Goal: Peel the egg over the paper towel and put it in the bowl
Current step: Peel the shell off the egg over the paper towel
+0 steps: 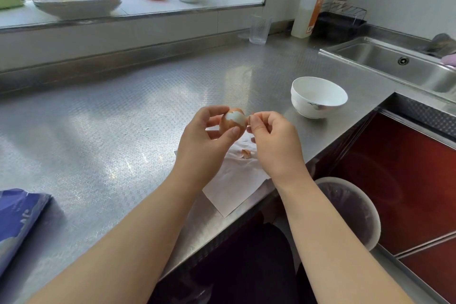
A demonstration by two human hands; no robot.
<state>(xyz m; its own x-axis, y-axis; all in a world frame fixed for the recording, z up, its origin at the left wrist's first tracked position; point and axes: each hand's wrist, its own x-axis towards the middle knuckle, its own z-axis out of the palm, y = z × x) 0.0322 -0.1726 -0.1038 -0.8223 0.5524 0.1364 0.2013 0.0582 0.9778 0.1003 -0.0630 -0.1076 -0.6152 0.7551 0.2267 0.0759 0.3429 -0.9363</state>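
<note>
- The left hand [209,136] cradles the egg [233,121], fingers and thumb curled round it, held above the paper towel [232,180] at the counter's [111,111] near edge.
- The right hand [269,136] sits just beside the egg, thumb and forefinger pinched on what looks like a small flake of shell; it is too small to be sure.
- Progress, as I read it: early going. A white patch shows at the top of the egg, brown shell covers the rest.
- Left to do: strip the remaining shell, then carry the egg to the white bowl [318,99], which stands to the right, well apart, with nothing visible inside.
- The count: one egg, one bowl, one paper towel, two hands.
- Shell on the towel: one clear shell fragment [245,153], and maybe a second tiny bit nearer the right hand.
</note>
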